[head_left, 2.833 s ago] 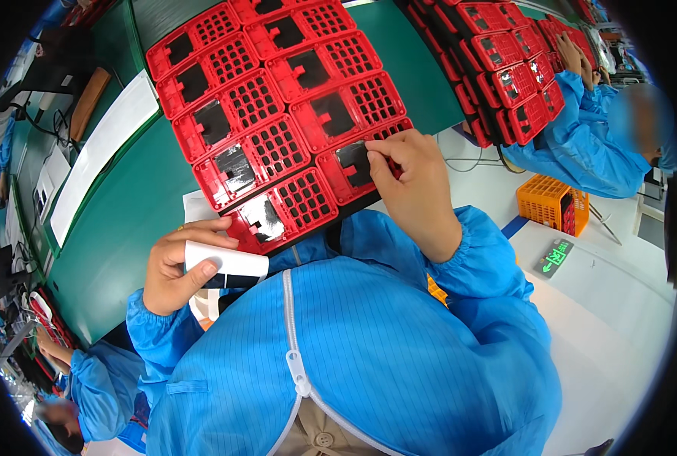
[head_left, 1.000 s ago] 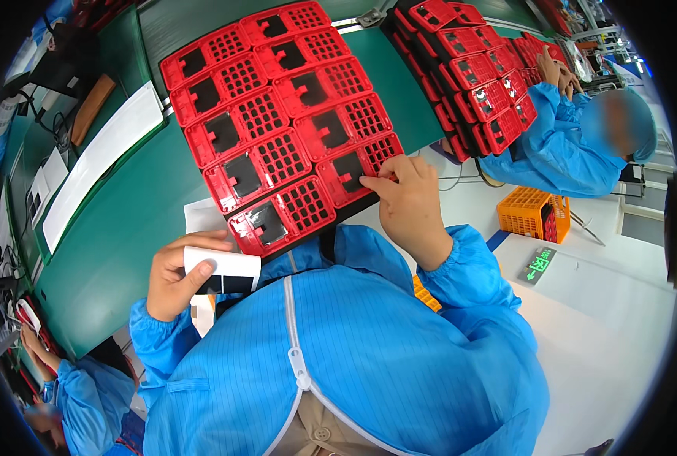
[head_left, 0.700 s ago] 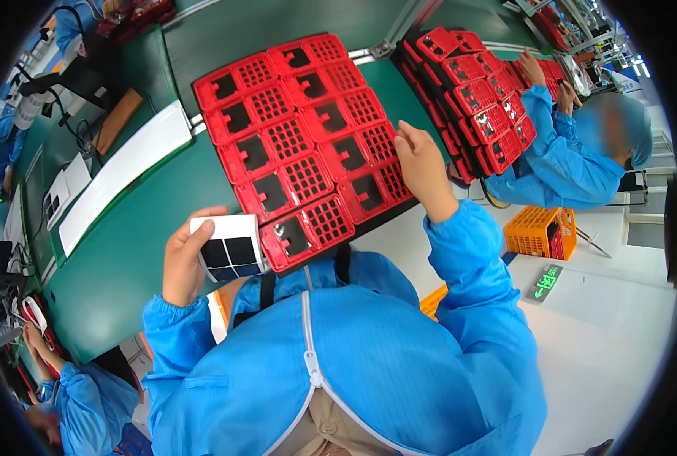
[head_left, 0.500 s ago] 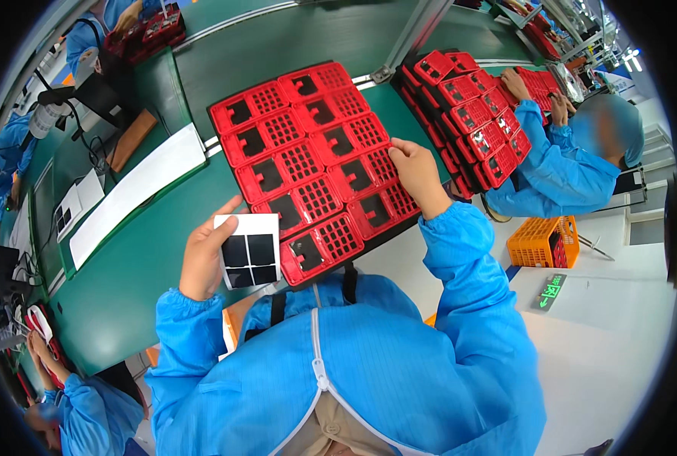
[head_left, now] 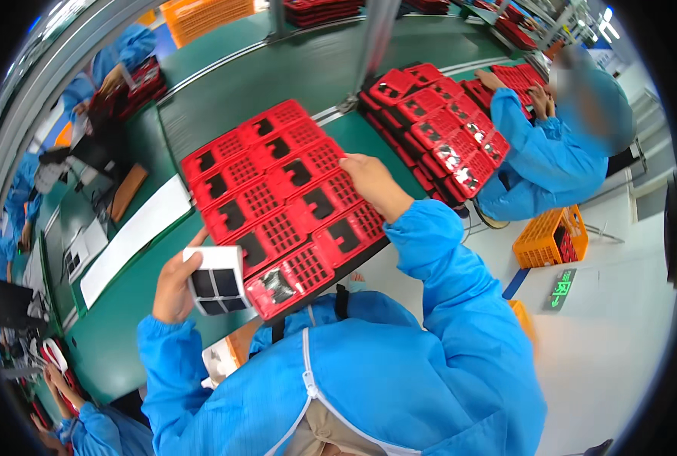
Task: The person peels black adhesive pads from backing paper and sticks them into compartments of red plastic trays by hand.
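Note:
My left hand [head_left: 174,287] is closed on a white card [head_left: 234,261] bearing black square pads, thumb on its face. Its fingers reach the left edge of a large tray [head_left: 281,254] of red plastic frames, each with a black recess and a grid of small holes. A shiny black piece [head_left: 277,286] shows in the nearest frame. At the tray's right edge my right hand [head_left: 375,185] is closed, thumb and finger pinching the rim; its other fingers are partly hidden. The tray's near corner juts past the table edge toward my body.
A stack of similar red trays [head_left: 437,125] stands to the right, beside a co-worker in blue [head_left: 543,182]. A long white strip [head_left: 137,243] lies on the green table [head_left: 118,353] at left. An orange crate [head_left: 540,242] sits on the floor at right. A metal post [head_left: 375,49] rises beyond the tray.
The view has shifted. The tray and both hands sit farther left and lower in the picture, with the tray slightly closer to the white strip. Both hands keep their holds.

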`<state>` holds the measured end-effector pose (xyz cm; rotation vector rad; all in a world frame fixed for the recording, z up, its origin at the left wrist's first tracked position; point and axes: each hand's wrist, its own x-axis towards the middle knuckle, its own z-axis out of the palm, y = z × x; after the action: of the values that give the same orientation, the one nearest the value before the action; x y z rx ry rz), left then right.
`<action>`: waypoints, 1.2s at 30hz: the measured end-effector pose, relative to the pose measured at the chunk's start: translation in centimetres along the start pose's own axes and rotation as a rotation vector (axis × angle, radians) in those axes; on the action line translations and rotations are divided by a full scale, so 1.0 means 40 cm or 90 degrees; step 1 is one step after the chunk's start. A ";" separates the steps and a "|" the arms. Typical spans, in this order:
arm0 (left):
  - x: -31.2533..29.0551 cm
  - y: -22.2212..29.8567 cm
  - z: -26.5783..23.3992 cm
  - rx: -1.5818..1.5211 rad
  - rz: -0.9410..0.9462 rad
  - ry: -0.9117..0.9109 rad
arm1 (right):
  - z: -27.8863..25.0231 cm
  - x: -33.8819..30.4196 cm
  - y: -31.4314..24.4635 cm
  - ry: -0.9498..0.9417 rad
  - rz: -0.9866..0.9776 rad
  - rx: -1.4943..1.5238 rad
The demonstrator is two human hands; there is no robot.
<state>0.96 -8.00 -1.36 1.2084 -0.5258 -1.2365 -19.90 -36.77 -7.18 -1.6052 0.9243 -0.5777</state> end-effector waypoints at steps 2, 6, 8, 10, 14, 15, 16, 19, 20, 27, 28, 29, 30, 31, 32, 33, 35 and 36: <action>-0.016 0.021 0.045 0.050 0.027 0.033 | -0.031 0.004 -0.017 -0.001 0.005 -0.062; 0.010 0.062 0.177 0.084 0.012 0.032 | -0.184 0.005 -0.086 -0.017 -0.044 -0.065; 0.055 0.069 0.239 0.085 -0.021 0.050 | -0.295 -0.015 -0.170 0.011 -0.041 -0.156; 0.127 0.089 0.335 0.064 -0.044 -0.017 | -0.414 0.009 -0.176 0.024 -0.002 -0.081; 0.316 0.078 0.505 -0.029 -0.079 -0.128 | -0.653 0.080 -0.134 0.055 0.125 0.118; 0.367 0.063 0.538 -0.061 -0.092 -0.167 | -0.697 0.096 -0.132 0.076 0.175 0.145; 0.408 0.050 0.567 -0.082 -0.115 -0.176 | -0.740 0.116 -0.119 0.074 0.171 0.155; 0.522 -0.013 0.641 -0.132 -0.136 -0.183 | -0.848 0.196 -0.059 0.082 0.175 0.135; 0.549 -0.035 0.657 -0.157 -0.137 -0.186 | -0.875 0.225 -0.044 0.100 0.173 0.091; 0.618 -0.119 0.710 -0.121 -0.132 -0.101 | -0.972 0.391 0.148 0.145 0.130 -0.046; 0.604 -0.113 0.712 -0.088 -0.115 -0.074 | -0.967 0.397 0.151 0.174 0.116 -0.170; 0.585 -0.101 0.705 -0.094 -0.116 -0.061 | -0.961 0.399 0.152 0.202 0.097 -0.293; 0.570 -0.087 0.706 -0.074 -0.104 -0.082 | -0.986 0.402 0.171 0.215 0.061 -0.314; 0.555 -0.074 0.696 -0.057 -0.089 -0.091 | -0.982 0.395 0.131 0.170 -0.030 -0.629; 0.530 -0.065 0.693 -0.049 -0.060 -0.062 | -0.967 0.376 0.101 0.214 -0.056 -0.546; 0.498 -0.051 0.689 -0.053 -0.054 -0.050 | -0.947 0.348 0.062 0.255 -0.085 -0.459; 0.431 -0.027 0.676 -0.073 -0.015 -0.003 | -0.840 0.238 -0.077 0.245 -0.266 -0.364; 0.400 -0.020 0.675 -0.090 -0.007 -0.007 | -0.773 0.153 -0.145 0.178 -0.309 -0.303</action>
<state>-17.17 -33.31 2.68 1.0876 -0.4333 -1.2697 -39.00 -59.32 5.20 -2.2470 0.9203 -0.9899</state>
